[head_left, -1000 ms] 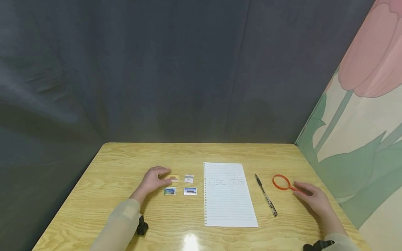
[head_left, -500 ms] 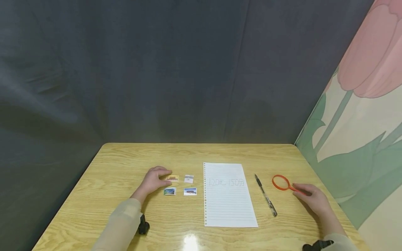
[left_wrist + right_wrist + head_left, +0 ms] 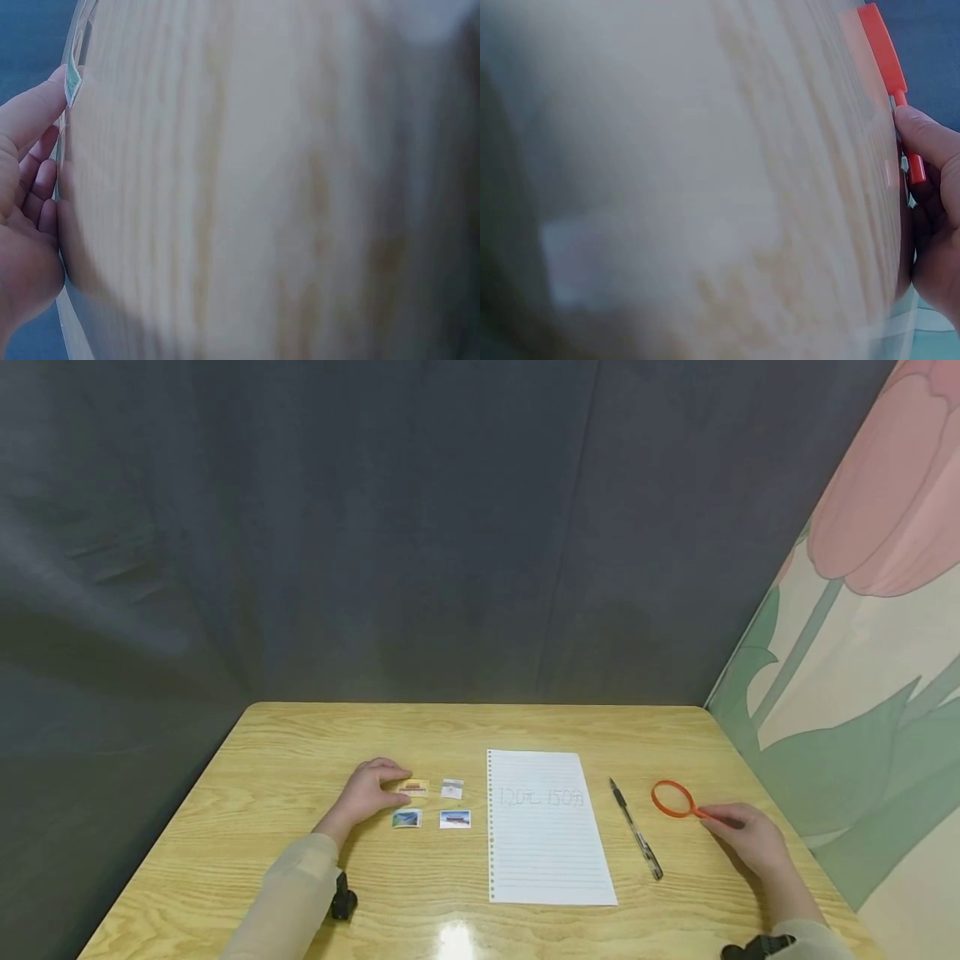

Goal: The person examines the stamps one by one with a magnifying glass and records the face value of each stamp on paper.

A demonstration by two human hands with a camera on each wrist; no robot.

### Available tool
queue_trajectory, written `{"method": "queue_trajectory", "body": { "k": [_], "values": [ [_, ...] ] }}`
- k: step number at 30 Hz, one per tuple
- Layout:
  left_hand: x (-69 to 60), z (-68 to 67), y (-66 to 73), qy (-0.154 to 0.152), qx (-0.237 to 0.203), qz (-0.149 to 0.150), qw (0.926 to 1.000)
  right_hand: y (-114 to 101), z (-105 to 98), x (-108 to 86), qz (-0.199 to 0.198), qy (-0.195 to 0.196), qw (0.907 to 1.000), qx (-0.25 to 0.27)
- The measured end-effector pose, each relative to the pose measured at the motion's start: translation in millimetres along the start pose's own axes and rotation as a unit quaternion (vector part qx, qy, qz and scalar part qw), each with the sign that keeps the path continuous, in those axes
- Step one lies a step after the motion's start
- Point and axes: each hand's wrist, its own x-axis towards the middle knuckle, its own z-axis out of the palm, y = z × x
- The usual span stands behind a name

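In the head view, my left hand rests on the table with thumb and forefinger spread at the left end of a yellow picture stamp. Beside it lie a small grey-and-white stamp, a blue-green one and one showing a building. The left wrist view shows my thumb near a greenish stamp. My right hand pinches the handle of a red-rimmed magnifying glass, whose ring points left; the right wrist view shows thumb and fingers on that handle.
A lined sheet with handwriting lies mid-table. Right of it, a black-and-clear pen lies slanted. Dark cloth hangs behind the wooden table; a flower-patterned surface stands on the right.
My right thumb and forefinger have come together on the magnifying glass handle, from a slightly wider spread. The left hand, stamps, sheet and pen have hardly moved.
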Motion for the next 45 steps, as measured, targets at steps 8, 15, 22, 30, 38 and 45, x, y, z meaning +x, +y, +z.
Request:
{"method": "queue_trajectory", "body": {
  "k": [8, 15, 22, 30, 38, 45],
  "values": [
    [-0.1, -1.2, -1.3, -0.003, -0.011, -0.003, 0.9999, -3, 2, -1.4, 0.010, 0.004, 0.9999, 0.002],
    [-1.3, -2.3, -2.0, -0.004, -0.020, -0.004, 0.9998, -20, 5, 2.2, -0.028, 0.023, 0.9987, 0.036],
    [-0.7, -2.3, -1.6, -0.004, -0.028, -0.008, 0.9996, -59, 16, 14.5, -0.076, 0.012, 0.9933, 0.086],
    [-0.2, -2.0, -0.1, -0.005, -0.035, -0.010, 0.9993, -107, 41, 28.5, -0.121, -0.011, 0.9876, 0.099],
    [-0.5, -2.1, -0.9, -0.008, -0.039, -0.003, 0.9992, -152, 81, 37.8, -0.131, -0.048, 0.9791, 0.148],
    [0.5, -1.6, -5.1, -0.010, -0.036, 0.005, 0.9993, -186, 120, 44.6, -0.145, -0.064, 0.9732, 0.167]
  ]
}}
